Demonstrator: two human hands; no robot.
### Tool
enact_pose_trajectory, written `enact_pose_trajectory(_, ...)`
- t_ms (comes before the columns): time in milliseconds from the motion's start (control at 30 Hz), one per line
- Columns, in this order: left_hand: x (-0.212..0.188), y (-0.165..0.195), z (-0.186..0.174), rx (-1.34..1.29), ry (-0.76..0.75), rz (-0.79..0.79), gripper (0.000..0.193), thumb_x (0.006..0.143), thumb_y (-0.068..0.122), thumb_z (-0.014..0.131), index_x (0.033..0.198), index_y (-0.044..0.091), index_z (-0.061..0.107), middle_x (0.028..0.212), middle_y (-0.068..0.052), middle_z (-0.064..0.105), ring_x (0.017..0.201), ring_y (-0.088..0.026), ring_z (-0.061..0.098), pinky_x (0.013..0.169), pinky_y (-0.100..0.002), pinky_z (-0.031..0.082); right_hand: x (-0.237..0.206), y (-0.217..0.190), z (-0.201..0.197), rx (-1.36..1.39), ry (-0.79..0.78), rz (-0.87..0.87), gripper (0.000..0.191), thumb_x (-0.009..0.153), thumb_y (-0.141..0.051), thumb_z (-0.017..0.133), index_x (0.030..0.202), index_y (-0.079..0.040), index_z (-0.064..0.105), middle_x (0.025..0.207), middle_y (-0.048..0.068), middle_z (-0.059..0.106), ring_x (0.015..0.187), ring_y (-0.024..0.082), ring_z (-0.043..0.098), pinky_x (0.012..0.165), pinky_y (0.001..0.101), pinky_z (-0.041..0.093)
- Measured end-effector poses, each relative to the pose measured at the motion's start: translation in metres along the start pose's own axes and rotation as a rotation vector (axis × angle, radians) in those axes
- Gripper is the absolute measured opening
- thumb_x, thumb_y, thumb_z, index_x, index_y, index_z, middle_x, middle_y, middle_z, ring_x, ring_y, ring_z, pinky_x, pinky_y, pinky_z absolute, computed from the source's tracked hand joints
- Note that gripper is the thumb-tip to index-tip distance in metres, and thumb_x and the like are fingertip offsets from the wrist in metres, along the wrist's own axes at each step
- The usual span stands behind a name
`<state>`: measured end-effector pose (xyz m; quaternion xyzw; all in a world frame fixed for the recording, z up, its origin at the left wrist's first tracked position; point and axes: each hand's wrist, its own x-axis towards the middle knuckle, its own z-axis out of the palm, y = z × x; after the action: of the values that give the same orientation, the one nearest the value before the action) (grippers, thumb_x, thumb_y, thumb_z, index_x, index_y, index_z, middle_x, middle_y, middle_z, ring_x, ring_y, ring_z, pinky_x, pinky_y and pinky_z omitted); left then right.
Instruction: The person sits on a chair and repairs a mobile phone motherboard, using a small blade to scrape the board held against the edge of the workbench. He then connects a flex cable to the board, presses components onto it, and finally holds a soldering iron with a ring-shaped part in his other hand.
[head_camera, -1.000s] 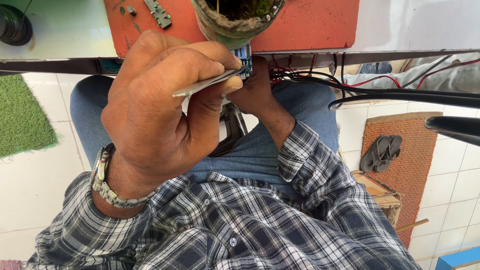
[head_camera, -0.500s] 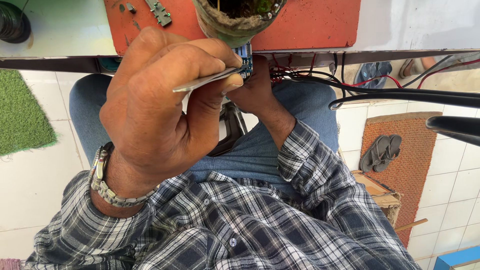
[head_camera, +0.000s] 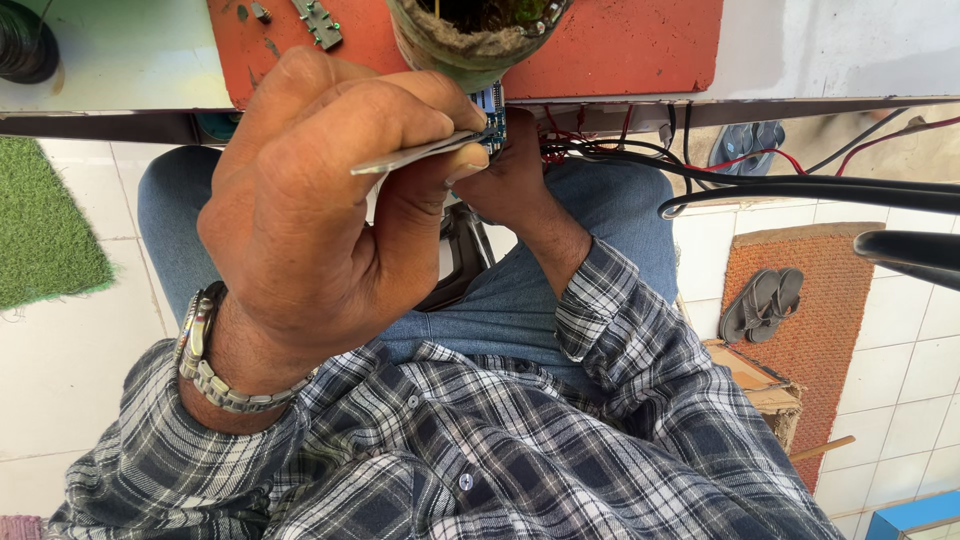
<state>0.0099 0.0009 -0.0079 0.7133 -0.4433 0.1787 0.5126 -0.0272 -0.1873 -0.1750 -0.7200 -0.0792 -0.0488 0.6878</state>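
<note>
Here, a thin, stiff metal strip (head_camera: 415, 155) is being pinched flat by the left hand (head_camera: 320, 210) against a small, fragile-looking circuit board (head_camera: 491, 118) being clasped edgewise at two o'clock by the right hand (head_camera: 515, 185).

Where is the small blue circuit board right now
In the head view the small blue circuit board sits top centre, just under the pot, between the left hand, which pinches metal tweezers against it, and the right hand.
</note>
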Motion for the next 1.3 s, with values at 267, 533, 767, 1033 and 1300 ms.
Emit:
enact_pose_trajectory(267,-0.0008,-0.0009,-0.0008,0.004,-0.005,0.001,0.032,0.113,-0.003,0.077,0.131,0.003,0.051,0.113,-0.01,0.073,0.093,-0.017,0.064,0.078,-0.028,0.052,0.0004,0.0006,0.0001,0.009,0.0,-0.01,0.028,0.098,-0.029,0.08,0.104,-0.004,0.068,0.096,0.004,0.074,0.092,0.01,0.073,0.08,0.0287,0.063)
enact_pose_trajectory(533,-0.0004,-0.0008,-0.0014,0.014,-0.012,0.005,0.032,0.113,-0.003,0.076,0.132,0.003,0.051,0.114,-0.009,0.073,0.094,-0.017,0.065,0.079,-0.027,0.053,-0.0001,-0.0004,0.0009,-0.021,0.019,-0.034,0.028,0.097,-0.027,0.083,0.106,-0.004,0.069,0.1,0.004,0.075,0.095,0.01,0.073,0.081,0.0288,0.062)
enact_pose_trajectory(767,-0.0006,-0.0016,-0.001,0.013,-0.007,0.007,0.031,0.114,-0.003,0.076,0.133,0.003,0.052,0.115,-0.009,0.073,0.095,-0.017,0.065,0.08,-0.027,0.054,-0.001,0.0027,0.0006,0.04,0.012,-0.02,0.029,0.098,-0.029,0.081,0.108,-0.003,0.069,0.102,0.004,0.074,0.097,0.009,0.071,0.083,0.0289,0.062)
enact_pose_trajectory(1033,-0.0005,-0.0019,-0.0001,0.018,-0.002,0.017,0.031,0.113,-0.003,0.076,0.132,0.003,0.052,0.114,-0.009,0.073,0.094,-0.017,0.065,0.079,-0.028,0.053,0.0002,0.0026,-0.0005,-0.046,-0.004,0.0,0.025,0.098,-0.025,0.081,0.105,-0.005,0.069,0.098,0.005,0.075,0.093,0.011,0.075,0.081,0.0288,0.065)
enact_pose_trajectory(1300,0.0005,-0.002,-0.0004,0.018,-0.001,0.02,0.031,0.113,-0.003,0.077,0.131,0.002,0.052,0.113,-0.01,0.073,0.093,-0.018,0.065,0.079,-0.028,0.052,0.0003,0.0009,-0.0005,-0.093,0.01,-0.055,0.022,0.097,-0.022,0.083,0.103,-0.004,0.07,0.097,0.005,0.076,0.092,0.011,0.075,0.08,0.029,0.064)
